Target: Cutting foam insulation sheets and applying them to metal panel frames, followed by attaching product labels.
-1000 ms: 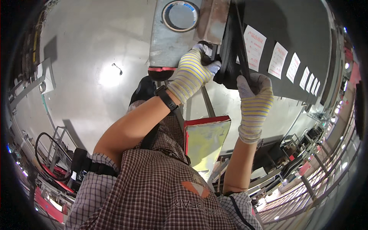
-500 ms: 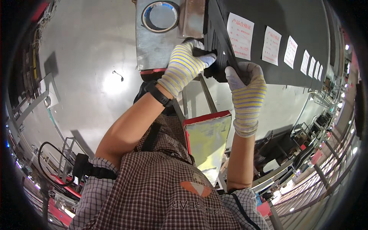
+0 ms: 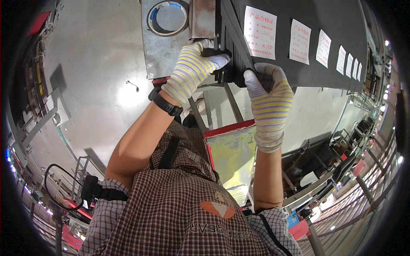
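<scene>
Both of my hands wear knit gloves with yellow and grey-blue stripes. My left hand point(image 3: 194, 68) is closed on the dark edge of a bundle of black strips point(image 3: 232, 59), its thumb toward the bundle and its fingers partly hidden. To the right, my right hand point(image 3: 271, 94) pinches the near end of a flat black strip point(image 3: 239, 36) between thumb and curled forefinger. That strip runs away from me along the bundle. Beside it lies a long black panel point(image 3: 294, 77) with a row of white paper labels point(image 3: 260, 32).
A grey metal tabletop point(image 3: 164, 55) bears a roll of tape point(image 3: 168, 18) and a brownish metal block point(image 3: 202, 19). Below my hands stands a red-edged board point(image 3: 230, 158) smeared yellow, near metal frame legs point(image 3: 232, 102). Racks and equipment line both sides.
The tabletop, bundle and panel have shifted slightly left and up in the picture, along with both hands. Each hand keeps its hold.
</scene>
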Motion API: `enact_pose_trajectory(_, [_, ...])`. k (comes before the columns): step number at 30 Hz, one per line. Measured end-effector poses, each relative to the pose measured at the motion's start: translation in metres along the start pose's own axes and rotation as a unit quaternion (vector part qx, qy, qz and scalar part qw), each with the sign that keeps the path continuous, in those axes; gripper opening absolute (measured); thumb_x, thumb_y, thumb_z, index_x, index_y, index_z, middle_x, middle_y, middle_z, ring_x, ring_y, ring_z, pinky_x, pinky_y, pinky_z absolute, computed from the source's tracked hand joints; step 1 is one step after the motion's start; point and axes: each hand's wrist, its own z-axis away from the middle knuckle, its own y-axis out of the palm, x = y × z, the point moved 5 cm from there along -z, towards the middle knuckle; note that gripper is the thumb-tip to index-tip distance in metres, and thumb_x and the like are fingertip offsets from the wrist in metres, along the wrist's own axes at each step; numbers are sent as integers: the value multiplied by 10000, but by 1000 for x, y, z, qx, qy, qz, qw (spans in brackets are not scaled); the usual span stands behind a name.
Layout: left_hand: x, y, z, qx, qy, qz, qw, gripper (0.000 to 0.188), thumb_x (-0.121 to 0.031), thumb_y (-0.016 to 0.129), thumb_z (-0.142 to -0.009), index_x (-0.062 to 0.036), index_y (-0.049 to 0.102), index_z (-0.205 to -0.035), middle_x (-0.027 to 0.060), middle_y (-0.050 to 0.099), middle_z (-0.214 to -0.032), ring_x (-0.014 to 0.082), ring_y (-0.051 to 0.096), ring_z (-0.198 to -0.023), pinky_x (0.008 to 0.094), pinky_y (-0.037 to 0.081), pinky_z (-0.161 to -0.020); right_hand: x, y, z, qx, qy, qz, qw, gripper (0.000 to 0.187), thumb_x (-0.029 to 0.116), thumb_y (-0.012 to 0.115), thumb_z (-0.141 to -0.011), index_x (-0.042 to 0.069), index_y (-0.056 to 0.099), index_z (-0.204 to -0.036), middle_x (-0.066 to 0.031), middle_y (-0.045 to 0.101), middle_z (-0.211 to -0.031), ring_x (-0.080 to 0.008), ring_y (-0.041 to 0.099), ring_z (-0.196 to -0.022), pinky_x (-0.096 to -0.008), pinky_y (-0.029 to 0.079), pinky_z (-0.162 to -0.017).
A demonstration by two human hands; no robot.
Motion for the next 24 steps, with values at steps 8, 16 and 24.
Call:
enact_pose_trajectory(8, [5,1,-1,-7,19,-25,999,297,-164,771,-793,16,667,-1005,55,704,-845,98,583,-672,277,506,-635,9,1,13,-53,-4,10,999,236,84,742,-811,-17,634,-994,-70,679,-833,-86,611,-750,-237,502,-711])
enact_pose_trajectory(16, [-4,9,-3,1,9,-235,972,414,-252,803,-758,40,656,-1013,134,702,-784,198,639,-632,314,523,-611,5,-17,24,-117,-79,111,984,206,118,739,-807,-6,644,-941,-51,657,-772,-71,561,-679,-249,474,-630])
enact_pose_trajectory(24, [-5,7,2,25,34,-245,969,208,-49,665,-768,5,654,-969,138,669,-841,268,636,-769,316,521,-713,-79,26,67,-40,148,-237,959,134,107,637,-898,-22,635,-933,-14,627,-779,-48,527,-675,-211,448,-597])
